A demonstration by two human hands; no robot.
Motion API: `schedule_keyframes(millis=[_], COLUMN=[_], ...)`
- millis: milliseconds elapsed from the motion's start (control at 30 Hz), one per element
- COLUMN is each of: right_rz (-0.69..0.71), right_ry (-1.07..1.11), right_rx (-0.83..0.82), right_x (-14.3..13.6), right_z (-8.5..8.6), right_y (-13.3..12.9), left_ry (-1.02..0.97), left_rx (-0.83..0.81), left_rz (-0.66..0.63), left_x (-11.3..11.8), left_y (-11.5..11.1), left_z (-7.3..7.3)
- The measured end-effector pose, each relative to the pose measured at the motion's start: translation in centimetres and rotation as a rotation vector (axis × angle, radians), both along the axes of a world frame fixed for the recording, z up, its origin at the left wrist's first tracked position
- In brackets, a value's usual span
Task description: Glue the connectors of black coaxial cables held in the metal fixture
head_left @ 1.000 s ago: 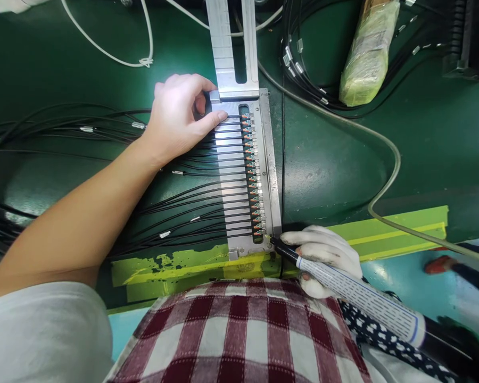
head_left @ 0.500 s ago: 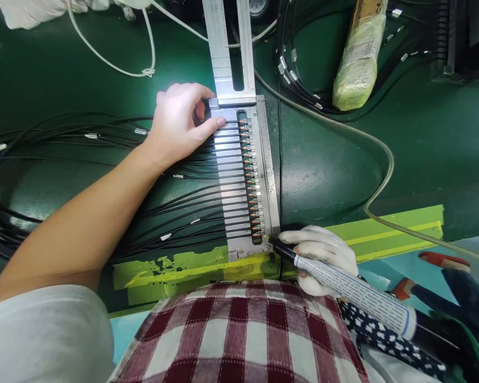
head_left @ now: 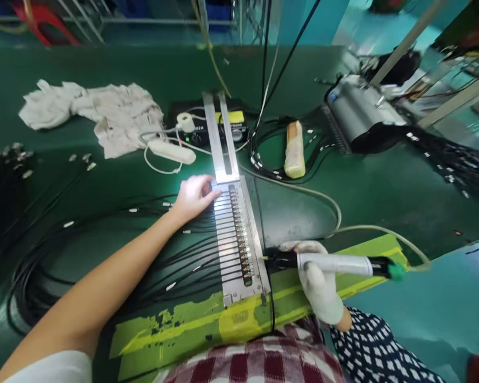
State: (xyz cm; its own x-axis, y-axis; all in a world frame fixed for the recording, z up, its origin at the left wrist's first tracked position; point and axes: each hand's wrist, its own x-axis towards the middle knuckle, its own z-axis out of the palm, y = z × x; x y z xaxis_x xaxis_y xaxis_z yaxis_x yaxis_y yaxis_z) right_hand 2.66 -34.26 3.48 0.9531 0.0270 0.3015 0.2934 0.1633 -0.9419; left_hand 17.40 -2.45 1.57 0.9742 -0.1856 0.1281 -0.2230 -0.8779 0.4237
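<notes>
My bare left hand has curled fingers at the upper left corner of a metal cable fixture, its thumb lying over the top cables. Thin black cables run in from the left, side by side across the plate. Their stripped ends, with orange and white wires and small connectors, line up along the fixture's slot. My right hand, in a white glove, is closed around a corded, pen-shaped electric screwdriver. The screwdriver lies nearly level, its tip near the fixture's right edge; whether they touch, I cannot tell.
A slotted metal arm extends behind the fixture, over a black control box. White cloths lie back left. Rightward are a plastic-wrapped block and a grey machine with cable bundles. Yellow-green tape borders the table's front.
The camera view has tilted up and shows more of the table. The screwdriver has moved up along the fixture's right edge, away from the lowest connectors, and lies flatter. My left hand stays in place.
</notes>
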Motion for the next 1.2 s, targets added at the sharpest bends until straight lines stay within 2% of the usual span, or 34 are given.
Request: schedule_keyframes(millis=[100,167,233,300,333,400,467,500,533,600,633,700,733,800,867,933,1033,1200], right_rz=[-0.044,-0.090,-0.155,-0.209,-0.234,-0.271,-0.284,-0.293,-0.308,-0.353,-0.374,-0.388,-0.378,-0.332,-0.263,-0.178,-0.048,0.061], right_ry=[0.057,0.078,0.064,0.012,-0.017,-0.060,-0.073,-0.072,-0.074,-0.079,-0.083,-0.089,-0.090,-0.091,-0.094,-0.095,-0.052,0.040], right_rx=[0.239,0.337,0.403,0.453,0.476,0.516,0.541,0.551,0.565,0.611,0.639,0.681,0.687,0.668,0.617,0.541,0.387,-0.042], right_x=[4.0,7.1,9.8,12.0,12.8,13.7,14.0,13.9,13.8,13.5,13.4,13.2,13.2,13.1,12.9,12.4,11.2,9.8], right_z=[0.4,1.2,2.0,2.5,2.6,2.5,2.2,2.1,2.0,2.1,2.2,2.7,2.9,3.3,3.6,3.6,3.5,3.1], right_y=[-2.0,-3.9,-5.6,-6.7,-7.0,-7.4,-8.0,-8.4,-8.9,-10.0,-10.6,-11.2,-11.2,-10.5,-9.1,-7.4,-5.1,-2.9], left_ry=[0.036,-0.050,-0.118,-0.061,-0.006,0.142,0.209,0.220,0.217,0.177,0.147,0.043,0.024,0.042,0.028,-0.003,-0.037,-0.006], left_rx=[0.177,0.324,0.348,0.244,0.180,0.073,0.035,0.024,0.018,-0.041,-0.077,-0.244,-0.265,-0.232,-0.185,-0.160,-0.136,-0.110], left_rz=[0.025,-0.013,-0.159,-0.270,-0.246,-0.095,-0.029,-0.031,-0.057,-0.184,-0.272,-0.528,-0.591,-0.610,-0.578,-0.545,-0.557,-0.563], left_x=[-0.8,-1.2,-0.5,1.6,3.2,6.4,8.8,9.4,9.5,8.1,6.8,3.6,1.9,-1.4,-4.1,-6.1,-8.1,-10.6], left_y=[-1.2,-3.5,-7.4,-12.7,-15.6,-20.9,-24.5,-25.3,-25.3,-23.2,-21.3,-16.6,-14.2,-10.0,-7.1,-5.6,-4.7,-3.8], left_z=[2.2,4.0,5.5,6.5,6.8,7.0,7.1,7.1,7.1,7.0,6.9,6.6,6.4,5.9,5.3,4.7,4.2,4.3])
